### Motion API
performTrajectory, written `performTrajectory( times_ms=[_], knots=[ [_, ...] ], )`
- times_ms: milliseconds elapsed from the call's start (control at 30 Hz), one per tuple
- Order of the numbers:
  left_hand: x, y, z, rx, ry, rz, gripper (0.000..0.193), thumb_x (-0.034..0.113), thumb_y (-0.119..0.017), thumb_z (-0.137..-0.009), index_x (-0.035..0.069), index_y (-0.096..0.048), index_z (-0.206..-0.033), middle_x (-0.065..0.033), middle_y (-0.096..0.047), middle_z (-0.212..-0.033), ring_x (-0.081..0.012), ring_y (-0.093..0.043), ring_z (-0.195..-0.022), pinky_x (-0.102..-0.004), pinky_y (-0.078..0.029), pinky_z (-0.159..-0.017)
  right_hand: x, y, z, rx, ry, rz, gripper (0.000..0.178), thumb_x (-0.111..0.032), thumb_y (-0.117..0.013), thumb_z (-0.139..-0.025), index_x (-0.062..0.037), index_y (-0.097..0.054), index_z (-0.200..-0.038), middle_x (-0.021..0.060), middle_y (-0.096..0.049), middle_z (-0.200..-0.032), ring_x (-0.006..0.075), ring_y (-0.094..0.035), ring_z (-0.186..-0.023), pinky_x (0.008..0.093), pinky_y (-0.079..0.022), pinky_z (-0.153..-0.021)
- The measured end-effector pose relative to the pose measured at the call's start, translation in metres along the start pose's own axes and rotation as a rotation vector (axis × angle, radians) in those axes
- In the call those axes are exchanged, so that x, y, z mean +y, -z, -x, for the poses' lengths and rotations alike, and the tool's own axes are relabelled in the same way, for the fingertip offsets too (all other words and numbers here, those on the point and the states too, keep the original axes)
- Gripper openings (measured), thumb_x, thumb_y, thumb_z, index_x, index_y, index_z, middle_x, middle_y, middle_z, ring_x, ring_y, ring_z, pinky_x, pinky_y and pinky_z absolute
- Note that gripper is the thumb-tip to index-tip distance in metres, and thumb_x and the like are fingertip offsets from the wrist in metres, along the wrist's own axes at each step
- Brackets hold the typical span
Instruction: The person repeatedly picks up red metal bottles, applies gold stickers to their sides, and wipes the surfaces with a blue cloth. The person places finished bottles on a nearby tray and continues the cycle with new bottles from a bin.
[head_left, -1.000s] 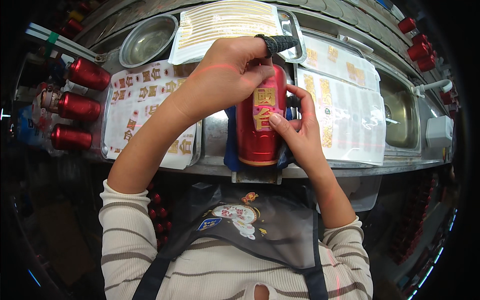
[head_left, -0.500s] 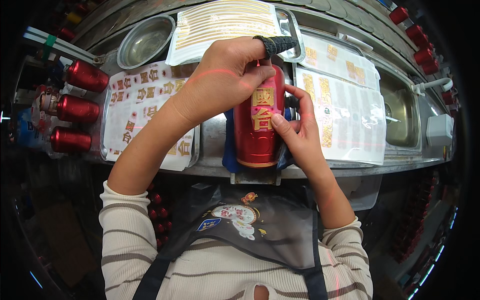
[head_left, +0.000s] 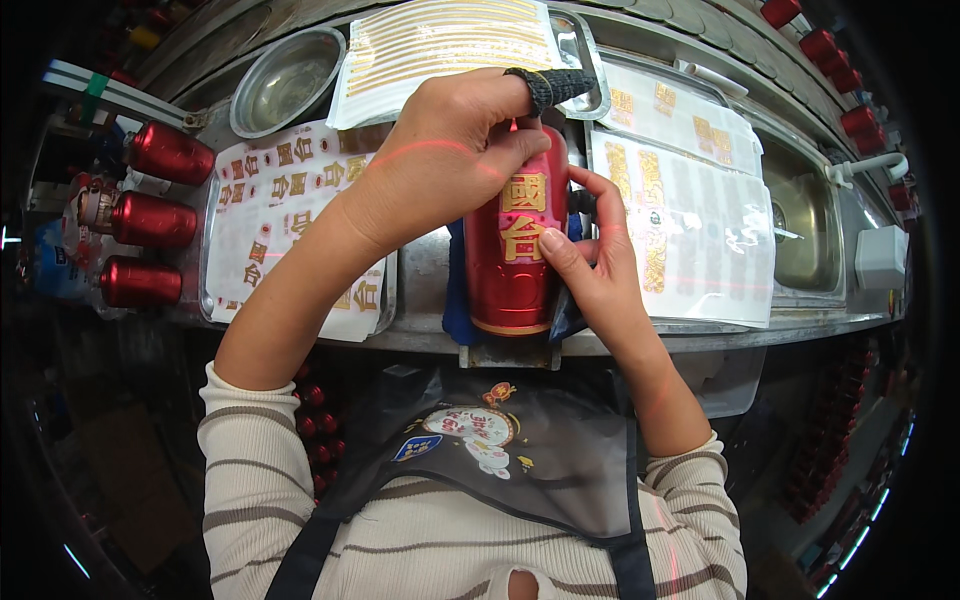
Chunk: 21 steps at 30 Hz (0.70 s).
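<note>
Centrally, the left hand (head_left: 450,160) grips the red bottle (head_left: 515,255) steady; the right hand's (head_left: 590,265) thumb presses its gold decal flat.

tabletop (head_left: 425,275): steel, curved front edge | left: three red bottles (head_left: 150,220) lying on their sides | left centre: tray of gold decal sheets (head_left: 270,215) | far: round metal bowl (head_left: 285,80), striped gold sheet (head_left: 440,45) | centre: blue cloth (head_left: 458,300) | right: clear decal sheets (head_left: 690,220), sink (head_left: 800,235)
</note>
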<state>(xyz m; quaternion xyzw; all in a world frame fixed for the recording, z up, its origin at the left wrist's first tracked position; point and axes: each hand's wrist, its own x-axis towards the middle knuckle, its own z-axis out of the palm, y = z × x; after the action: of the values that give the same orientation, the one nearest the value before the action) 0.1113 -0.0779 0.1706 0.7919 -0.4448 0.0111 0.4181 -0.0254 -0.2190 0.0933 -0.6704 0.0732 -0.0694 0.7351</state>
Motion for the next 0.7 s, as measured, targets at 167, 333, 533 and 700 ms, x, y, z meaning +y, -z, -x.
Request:
performTrajectory(
  times_ms=[167,333,533,700],
  knots=[
    [-0.003,0.0,0.003,0.081,-0.032,-0.032,0.011,0.006,-0.069,-0.08,-0.003,-0.064,-0.083,-0.0174,-0.06,-0.075,-0.034,-0.062,-0.067,-0.0378,-0.049,-0.061,0.0,-0.001,0.0,0.002,0.006,0.03,0.067,-0.028,-0.071,-0.09,-0.0018,-0.038,-0.142,0.0144,-0.051,-0.121,0.0087,-0.06,-0.075,0.0203,-0.049,-0.064],
    [-0.005,0.006,0.026,0.3,0.31,-0.007,0.017,0.011,-0.071,-0.084,-0.004,-0.066,-0.091,-0.0127,-0.062,-0.076,-0.0246,-0.065,-0.07,-0.0359,-0.05,-0.063,-0.01,-0.001,0.005,0.101,0.062,0.113,0.069,-0.021,-0.071,-0.089,-0.0059,-0.039,-0.148,0.0122,-0.058,-0.11,0.0051,-0.052,-0.066,0.0194,-0.045,-0.06],
    [0.029,-0.018,0.087,0.101,0.577,0.631,0.069,0.01,-0.073,-0.088,-0.005,-0.032,-0.141,-0.0161,-0.053,-0.133,-0.0211,-0.052,-0.123,-0.0348,-0.043,-0.103,-0.037,0.007,-0.007,-0.089,0.42,0.737,0.056,-0.024,-0.07,-0.088,-0.0194,-0.056,-0.141,0.0121,-0.07,-0.11,0.0281,-0.045,-0.078,0.033,-0.046,-0.074],
    [0.021,-0.035,0.095,0.239,0.534,0.662,0.039,0.016,-0.075,-0.089,-0.005,-0.053,-0.113,-0.0143,-0.068,-0.106,-0.0142,-0.065,-0.098,-0.0292,-0.053,-0.083,-0.031,0.002,-0.009,-0.073,0.469,0.735,0.055,-0.024,-0.07,-0.087,-0.0234,-0.057,-0.14,0.0151,-0.069,-0.108,0.0299,-0.046,-0.078,0.0356,-0.048,-0.072]
  ],
)
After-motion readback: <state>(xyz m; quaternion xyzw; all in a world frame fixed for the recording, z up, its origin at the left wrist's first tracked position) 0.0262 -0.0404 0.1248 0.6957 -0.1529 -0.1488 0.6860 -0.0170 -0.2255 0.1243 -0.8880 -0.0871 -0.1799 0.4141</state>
